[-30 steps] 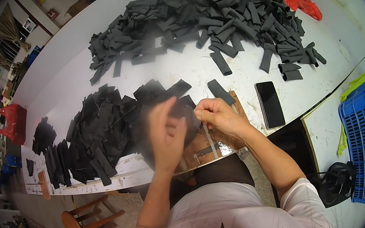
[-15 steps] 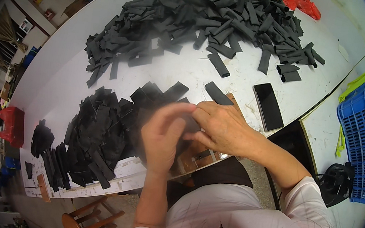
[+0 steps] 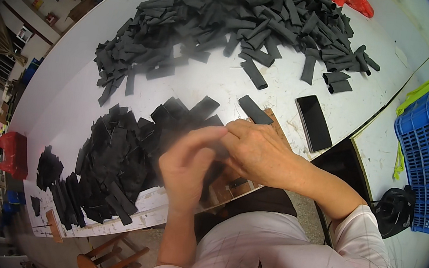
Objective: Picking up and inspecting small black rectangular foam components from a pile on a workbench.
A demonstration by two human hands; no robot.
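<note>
My two hands meet above the near edge of a white table. My left hand is curled, its thumb and forefinger bent toward the right; it is slightly blurred. The fingers of my right hand are closed, their tips against the left forefinger. Something dark shows between the hands, but its shape is hidden. Beneath them lies a brown wooden board, with a dark grey fabric tube just beyond the right hand. Flat black fabric pieces are heaped beside my left hand.
A big pile of dark grey tubes covers the table's far side. A black phone lies right of my hands. Further right stands a blue plastic basket; a red bag is at far left, a wooden stool below.
Both hands stay together in nearly the same place. The left hand has shifted slightly left, and its fingers have bent a little. The whole view has tilted slightly.
</note>
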